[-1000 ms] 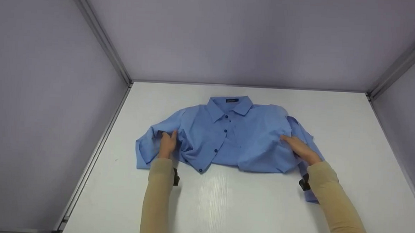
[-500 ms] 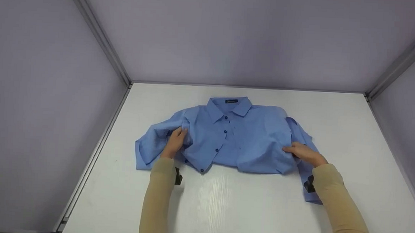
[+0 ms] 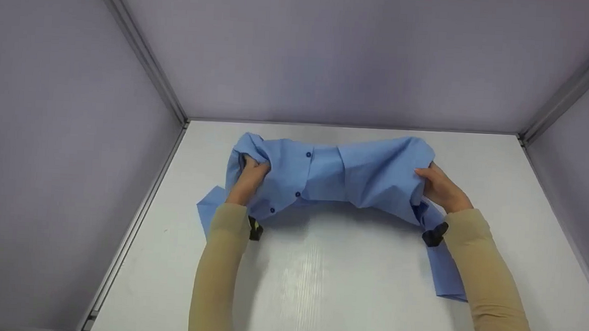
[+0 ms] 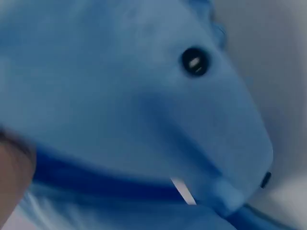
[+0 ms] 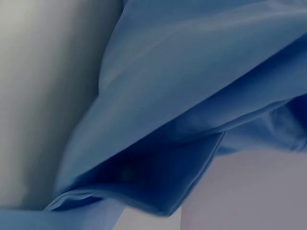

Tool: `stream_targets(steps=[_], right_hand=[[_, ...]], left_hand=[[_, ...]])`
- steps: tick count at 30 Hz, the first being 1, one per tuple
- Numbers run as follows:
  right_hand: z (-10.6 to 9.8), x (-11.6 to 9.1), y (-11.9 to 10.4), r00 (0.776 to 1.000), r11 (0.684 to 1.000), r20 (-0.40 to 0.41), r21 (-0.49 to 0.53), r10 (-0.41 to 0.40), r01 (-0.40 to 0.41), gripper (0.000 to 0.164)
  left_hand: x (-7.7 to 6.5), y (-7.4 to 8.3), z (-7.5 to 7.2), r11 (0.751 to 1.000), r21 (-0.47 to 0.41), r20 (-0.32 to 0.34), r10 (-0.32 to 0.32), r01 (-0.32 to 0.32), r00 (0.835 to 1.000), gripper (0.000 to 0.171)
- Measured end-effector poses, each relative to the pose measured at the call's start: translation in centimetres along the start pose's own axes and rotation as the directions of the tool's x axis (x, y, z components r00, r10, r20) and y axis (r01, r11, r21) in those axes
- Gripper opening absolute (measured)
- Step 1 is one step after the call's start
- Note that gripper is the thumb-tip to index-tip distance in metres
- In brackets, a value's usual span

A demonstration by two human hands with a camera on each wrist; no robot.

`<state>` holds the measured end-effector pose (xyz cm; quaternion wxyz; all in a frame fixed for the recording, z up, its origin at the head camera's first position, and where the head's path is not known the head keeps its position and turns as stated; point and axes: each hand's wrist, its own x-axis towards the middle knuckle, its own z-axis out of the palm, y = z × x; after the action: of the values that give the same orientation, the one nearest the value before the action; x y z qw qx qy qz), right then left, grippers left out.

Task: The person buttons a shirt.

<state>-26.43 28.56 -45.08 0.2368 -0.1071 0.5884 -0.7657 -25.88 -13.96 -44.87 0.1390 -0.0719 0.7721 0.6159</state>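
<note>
The blue button-front shirt [image 3: 385, 165] is suspended over the far part of the white table [image 3: 328, 288]. The left hand [image 3: 249, 181] pinches bunched cloth at one side; the right hand [image 3: 443, 188] pinches the opposite side, thumb in front. Both grips appear complete, and the lift seems partial: the left sleeve [image 3: 211, 206] and right sleeve [image 3: 445, 274] trail onto the table. Not yet done: body laid flat, sleeves arranged. The collar is not visible.

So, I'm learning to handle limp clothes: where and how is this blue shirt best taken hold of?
Probably by the two sides of the blue shirt, coming from left and right, where the left grip and right grip hold it: limp and creased, it spans wide between them.
</note>
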Motion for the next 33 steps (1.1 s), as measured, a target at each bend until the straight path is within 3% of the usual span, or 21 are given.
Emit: stream_targets(steps=[2,3,4,5,7,9,11,12,14,16,18,19,21,23,26,28,33], right_hand=[[0.0,0.4,0.2,0.997,0.999,-0.077,-0.030,0.013,-0.016,0.062],[-0.1,0.6,0.3,0.994,0.997,-0.110,-0.071,0.022,-0.030,0.065],[-0.2,0.7,0.6,0.989,0.991,-0.144,-0.118,0.040,-0.058,0.068],[-0.3,0.9,1.0,0.983,0.979,-0.171,-0.183,0.058,-0.090,0.070],[-0.5,0.9,2.1,0.976,0.916,-0.202,-0.371,0.080,-0.152,0.073],[-0.6,0.8,3.5,0.974,0.797,-0.210,-0.572,0.088,-0.195,0.076],[-0.4,0.4,5.3,0.970,0.650,-0.230,-0.727,0.073,-0.222,0.080],[-0.1,0.2,6.1,0.969,0.565,-0.240,-0.793,0.057,-0.229,0.081],[0.7,-0.4,7.7,0.970,0.426,-0.240,-0.875,0.031,-0.230,0.081],[1.5,-0.7,9.0,0.980,0.301,-0.200,-0.934,-0.003,-0.190,0.079],[2.4,-1.0,10.1,0.992,0.168,-0.129,-0.978,0.000,-0.128,0.076],[2.8,-1.0,10.6,0.996,0.117,-0.084,-0.989,0.014,-0.085,0.073],[3.6,-1.1,11.4,0.998,0.029,-0.015,-0.999,0.067,-0.017,0.064],[4.4,-1.3,12.3,0.991,-0.027,0.012,-1.000,0.133,0.016,0.057],[5.5,-1.5,13.2,0.983,-0.065,-0.014,-0.998,0.182,-0.002,0.051],[6.0,-1.5,13.5,0.983,-0.092,-0.054,-0.995,0.173,-0.039,0.049],[6.6,-0.5,13.7,0.975,-0.150,-0.168,-0.978,0.142,-0.147,0.045]], left_hand=[[0.1,0.1,0.4,0.998,-0.041,-0.048,-0.047,0.045,0.998,0.081],[0.5,-0.3,0.6,0.998,-0.019,-0.066,-0.059,0.058,0.996,0.079],[0.9,-1.0,0.7,0.998,0.022,-0.069,-0.054,0.056,0.996,0.074],[1.6,-2.1,0.7,0.998,0.058,-0.062,0.002,0.002,0.998,0.069],[1.8,-3.6,1.0,0.974,0.226,-0.052,0.012,0.000,0.999,0.055],[1.9,-5.2,1.2,0.920,0.393,-0.075,0.045,-0.012,0.996,0.047],[1.4,-6.6,1.8,0.853,0.522,-0.126,0.094,-0.015,0.988,0.050],[0.6,-6.8,2.3,0.809,0.588,-0.158,0.081,0.028,0.984,0.052],[-0.5,-7.9,3.1,0.729,0.685,-0.175,0.165,0.000,0.970,0.057],[-1.5,-8.7,3.9,0.635,0.770,-0.123,0.235,-0.057,0.964,0.058],[-2.2,-9.4,4.5,0.546,0.826,-0.007,0.262,-0.142,0.965,0.051],[-2.4,-9.7,4.7,0.509,0.841,0.058,0.255,-0.185,0.965,0.046],[-2.8,-10.1,5.1,0.458,0.856,0.158,0.211,-0.240,0.965,0.037],[-2.9,-10.4,5.7,0.434,0.862,0.216,0.153,-0.262,0.964,0.030],[-2.8,-10.6,6.4,0.417,0.872,0.244,0.080,-0.255,0.966,0.031],[-2.6,-10.4,6.9,0.408,0.879,0.247,0.052,-0.246,0.968,0.031],[-1.3,-10.0,7.5,0.362,0.896,0.240,0.098,-0.259,0.966,0.029]])
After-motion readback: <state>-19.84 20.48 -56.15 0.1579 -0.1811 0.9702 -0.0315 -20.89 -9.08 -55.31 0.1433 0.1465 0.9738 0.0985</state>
